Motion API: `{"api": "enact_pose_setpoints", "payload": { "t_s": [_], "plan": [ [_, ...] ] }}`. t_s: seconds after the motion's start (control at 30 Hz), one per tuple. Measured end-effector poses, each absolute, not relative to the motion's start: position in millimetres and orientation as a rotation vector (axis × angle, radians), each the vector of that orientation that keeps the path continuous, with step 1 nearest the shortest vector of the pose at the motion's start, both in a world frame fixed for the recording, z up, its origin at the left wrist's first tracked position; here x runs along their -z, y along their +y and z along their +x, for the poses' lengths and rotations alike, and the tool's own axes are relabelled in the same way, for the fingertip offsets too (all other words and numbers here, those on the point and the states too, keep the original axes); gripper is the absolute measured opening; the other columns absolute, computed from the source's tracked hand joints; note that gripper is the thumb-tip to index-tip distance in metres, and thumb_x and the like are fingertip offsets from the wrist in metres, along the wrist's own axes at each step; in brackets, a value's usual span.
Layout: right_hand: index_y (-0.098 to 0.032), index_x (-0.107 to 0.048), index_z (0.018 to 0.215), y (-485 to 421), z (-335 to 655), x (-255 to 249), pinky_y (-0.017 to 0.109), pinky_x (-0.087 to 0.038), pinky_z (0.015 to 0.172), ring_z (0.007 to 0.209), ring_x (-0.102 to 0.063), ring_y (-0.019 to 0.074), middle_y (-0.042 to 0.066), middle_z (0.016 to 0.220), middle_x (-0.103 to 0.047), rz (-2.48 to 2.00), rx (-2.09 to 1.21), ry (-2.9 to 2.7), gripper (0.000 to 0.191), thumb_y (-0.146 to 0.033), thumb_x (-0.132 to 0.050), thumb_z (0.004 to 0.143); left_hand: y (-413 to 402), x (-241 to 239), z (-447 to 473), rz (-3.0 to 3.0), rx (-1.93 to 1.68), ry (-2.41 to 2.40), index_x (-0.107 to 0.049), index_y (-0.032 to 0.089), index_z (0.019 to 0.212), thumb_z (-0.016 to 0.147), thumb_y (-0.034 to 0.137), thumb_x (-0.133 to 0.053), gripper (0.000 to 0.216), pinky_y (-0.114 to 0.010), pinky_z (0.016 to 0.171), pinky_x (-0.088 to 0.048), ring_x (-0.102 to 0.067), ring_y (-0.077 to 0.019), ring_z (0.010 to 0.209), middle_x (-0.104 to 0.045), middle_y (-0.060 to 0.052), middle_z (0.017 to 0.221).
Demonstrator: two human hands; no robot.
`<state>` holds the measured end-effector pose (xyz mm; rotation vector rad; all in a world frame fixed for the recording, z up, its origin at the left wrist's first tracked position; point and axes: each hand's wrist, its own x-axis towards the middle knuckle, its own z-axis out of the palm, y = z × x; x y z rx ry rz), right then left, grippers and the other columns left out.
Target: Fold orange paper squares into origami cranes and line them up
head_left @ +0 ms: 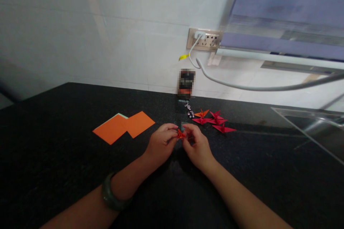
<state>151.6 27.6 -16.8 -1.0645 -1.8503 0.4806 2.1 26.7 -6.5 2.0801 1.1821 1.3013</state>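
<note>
Between my two hands is a small folded orange-red paper piece (181, 134), held just above the dark counter. The fingers of my left hand (163, 139) pinch its left side. On its other side, the fingertips of my right hand (195, 145) close around it. Fingers cover much of the folded paper, so its full shape is hidden. Several red paper cranes (223, 128) and an orange paper crane (201, 114) sit beyond my right hand. Flat orange paper sheets (110, 128) lie to the left, overlapping, with a pale green edge showing beneath.
A phone-like device (186, 83), blurred out, leans against the tiled wall (120, 46), with a patterned strap (190, 111) before it. A wall socket (205, 39) holds a plug with a white cable. A sink edge (303, 132) is at the right of the black counter (53, 143).
</note>
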Motion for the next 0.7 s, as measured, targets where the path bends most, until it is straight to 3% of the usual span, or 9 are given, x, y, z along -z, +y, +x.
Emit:
{"api": "enact_pose_setpoints", "payload": {
  "t_s": [0.17,0.3,0.43,0.53,0.7],
  "plan": [
    [-0.02,-0.057,0.099,28.6,154.2,15.2,0.027,-0.045,0.067,0.076,-0.055,0.0158,0.006,0.086,-0.06,-0.968,-0.39,-1.981,0.031,-0.008,-0.044,0.074,26.1,9.2,1.5,2.157,-1.23,1.177,-0.065,0.02,0.075,0.074,0.01,-0.048,0.02,-0.034,0.088,-0.041,-0.055,-0.0188,0.098,-0.063,-0.008,0.102],
    [-0.018,-0.059,0.09,27.7,153.7,14.2,0.026,-0.045,0.063,0.069,-0.055,0.0147,0.005,0.078,-0.06,-1.038,-0.417,-1.939,0.022,-0.01,-0.046,0.074,26.6,11.9,0.5,2.19,-1.213,1.221,-0.065,0.019,0.08,0.075,0.011,-0.048,0.019,-0.033,0.087,-0.043,-0.057,-0.0187,0.097,-0.065,-0.008,0.099],
    [-0.018,-0.054,0.104,28.1,153.5,15.6,0.027,-0.047,0.067,0.073,-0.057,0.0145,0.006,0.088,-0.061,-1.026,-0.431,-1.946,0.033,-0.01,-0.048,0.073,27.8,13.8,-0.2,2.257,-1.213,1.207,-0.065,0.019,0.085,0.076,0.01,-0.046,0.022,-0.033,0.09,-0.043,-0.056,-0.0182,0.102,-0.064,-0.008,0.104],
    [-0.018,-0.055,0.105,28.7,153.9,16.0,0.029,-0.046,0.075,0.083,-0.057,0.0161,0.007,0.094,-0.062,-0.955,-0.383,-2.008,0.035,-0.009,-0.049,0.072,29.5,14.7,-0.3,2.337,-1.245,1.159,-0.064,0.018,0.085,0.075,0.008,-0.046,0.023,-0.033,0.089,-0.044,-0.055,-0.0182,0.103,-0.064,-0.008,0.104],
    [-0.015,-0.057,0.101,28.5,153.2,15.4,0.027,-0.048,0.065,0.069,-0.058,0.0148,0.007,0.087,-0.064,-1.048,-0.356,-1.969,0.032,-0.008,-0.049,0.071,31.5,15.4,-0.5,2.385,-1.304,1.13,-0.064,0.018,0.085,0.076,0.007,-0.047,0.022,-0.033,0.086,-0.047,-0.058,-0.0171,0.099,-0.067,-0.006,0.097]
  ]
}}
